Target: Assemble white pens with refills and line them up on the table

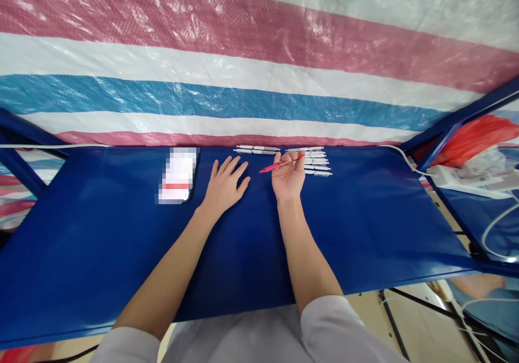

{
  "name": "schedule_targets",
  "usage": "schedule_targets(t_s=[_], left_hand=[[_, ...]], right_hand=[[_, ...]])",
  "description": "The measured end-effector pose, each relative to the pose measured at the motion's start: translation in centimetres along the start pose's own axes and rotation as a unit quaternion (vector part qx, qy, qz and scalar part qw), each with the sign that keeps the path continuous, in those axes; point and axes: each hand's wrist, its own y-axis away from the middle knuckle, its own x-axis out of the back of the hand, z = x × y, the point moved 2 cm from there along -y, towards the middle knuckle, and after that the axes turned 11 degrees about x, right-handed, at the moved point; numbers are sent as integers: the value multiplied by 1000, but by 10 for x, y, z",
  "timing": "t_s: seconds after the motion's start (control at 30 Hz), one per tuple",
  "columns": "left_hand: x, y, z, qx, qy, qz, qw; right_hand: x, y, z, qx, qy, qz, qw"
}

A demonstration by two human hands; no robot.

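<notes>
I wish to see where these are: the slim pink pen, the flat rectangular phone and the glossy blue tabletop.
Slim pink pen (pixel 275 166): head view, on its barrel.
Flat rectangular phone (pixel 178 174): head view, middle of its blurred screen.
Glossy blue tabletop (pixel 368 222): head view, right part of its surface.

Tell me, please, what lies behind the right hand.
Several white pens lie behind the right hand on the blue table. The hand covers the left ends of some; these cannot be seen.

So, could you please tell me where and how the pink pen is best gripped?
Probably pinch the pink pen across its slim barrel at the left end, coming from the left: that end juts clear of the right hand, which holds the other.
</notes>
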Motion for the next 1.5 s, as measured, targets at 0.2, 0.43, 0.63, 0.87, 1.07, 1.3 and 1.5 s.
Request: schedule_targets(t_s=[0.2, 0.43, 0.63, 0.87, 1.07, 1.3, 1.5], left_hand=[[-8, -1, 4, -18, -96, 14, 995], [-13, -3, 1, -3, -95, 1, 995], [-15, -1, 0, -2, -74, 5, 997], [-17, -2, -4, 6, -72, 2, 997], [-17, -2, -4, 2, -90, 8, 996], [-17, -2, -5, 0, -84, 12, 996], [-18, -1, -6, -15, -113, 17, 993]], right_hand=[[-2, 7, -5, -4, -91, 29, 995], [-2, 6, 1, -11, -98, 18, 995], [-2, 2, 7, -18, -113, 11, 993], [-1, 0, 9, -16, -116, 11, 993], [0, -2, 9, -8, -130, 7, 991], [2, -4, 6, 15, -111, 11, 994], [3, -5, 6, 11, -121, 9, 993]])
